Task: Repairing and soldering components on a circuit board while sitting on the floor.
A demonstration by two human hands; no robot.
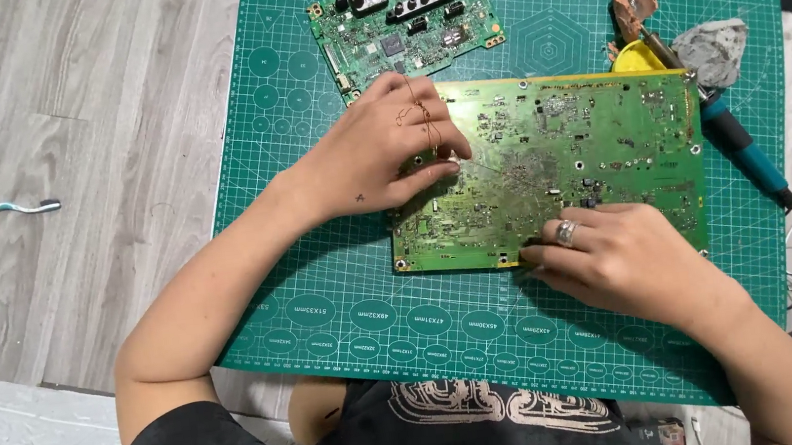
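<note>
- Green and flat, the large circuit board [549, 170] lies on the cutting mat [325, 300], in the middle of it, with the solder side up.
- It looks to me light and stiff, but fragile: small parts and sharp pins cover the face, so the bare edges are the better place to take it.
- Right hand [619, 262] rests on the near edge of the board, fingers half bent, pressing it; it grips nothing.
- Left hand [378, 155] lies on the left corner, fingers curled with a thin wire [424, 115] at them.
- Farther, a smaller circuit board [403, 23] sits just beside the corner.
- Soldering iron [740, 148] and a grey rag [714, 47] crowd the right edge; a toothbrush [7, 209] lies well apart on the floor.
</note>
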